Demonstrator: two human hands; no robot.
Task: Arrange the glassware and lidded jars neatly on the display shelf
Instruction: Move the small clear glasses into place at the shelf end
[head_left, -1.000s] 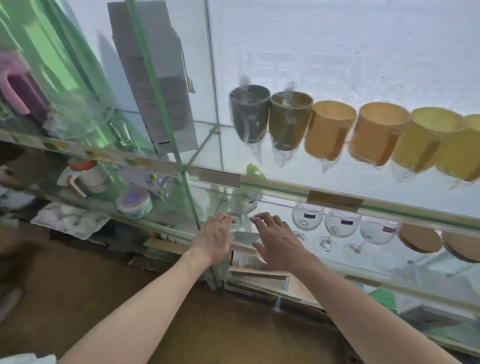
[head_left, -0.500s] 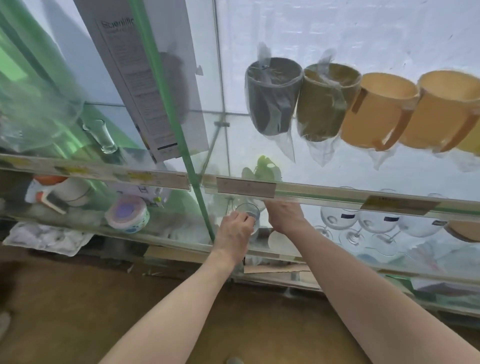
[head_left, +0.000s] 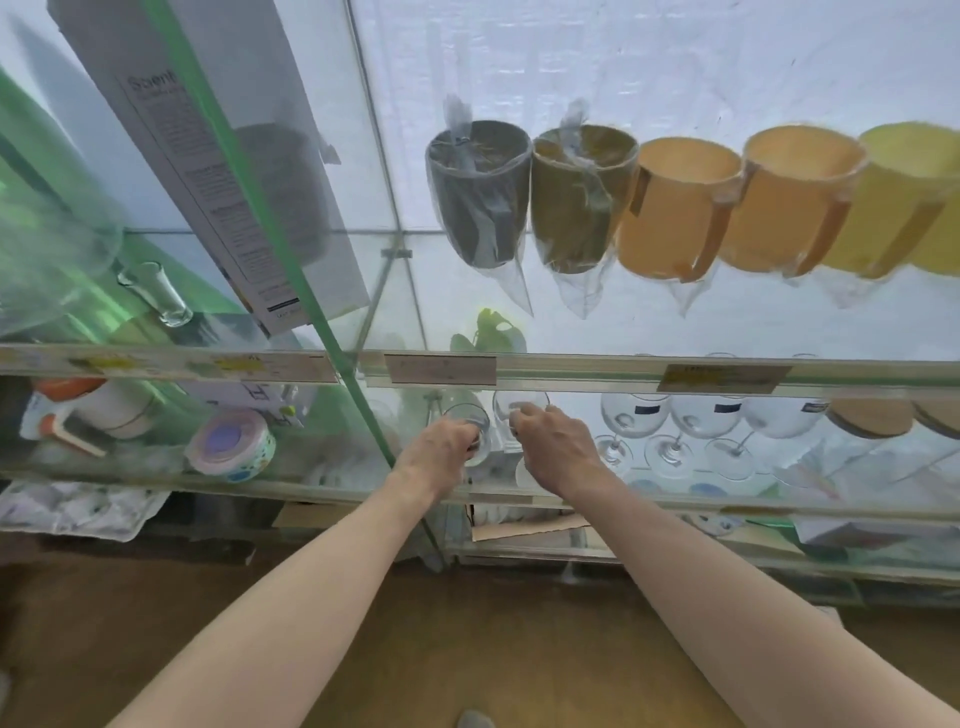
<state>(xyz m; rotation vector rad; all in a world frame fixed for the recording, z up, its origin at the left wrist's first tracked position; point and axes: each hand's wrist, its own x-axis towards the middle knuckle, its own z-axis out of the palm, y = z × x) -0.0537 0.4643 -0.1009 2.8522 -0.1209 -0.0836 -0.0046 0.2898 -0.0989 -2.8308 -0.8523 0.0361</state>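
Both my hands reach into the lower glass shelf (head_left: 649, 504), under the upper shelf's front edge. My left hand (head_left: 441, 452) is closed around a small clear glass (head_left: 470, 418). Beside it, my right hand (head_left: 556, 447) grips a second clear glass (head_left: 519, 402) by its rim. The two glasses stand close together, almost touching. To the right on the same shelf stand three stemmed wine glasses (head_left: 701, 415) with dark labels, then cork-lidded jars (head_left: 872, 415) at the far right edge.
A row of bagged mugs (head_left: 675, 208) in grey, olive, orange and yellow lines the upper shelf. A green-edged glass divider (head_left: 322, 322) splits the cabinet. Left of it are a shot glass (head_left: 156, 291), a cardboard box (head_left: 218, 166), a lidded tub (head_left: 231, 447) and a white-orange container (head_left: 88, 415).
The view has moved closer and lower. My left hand has closed on the small glass, and my right hand has drawn back from deeper in the shelf to grip the second glass.
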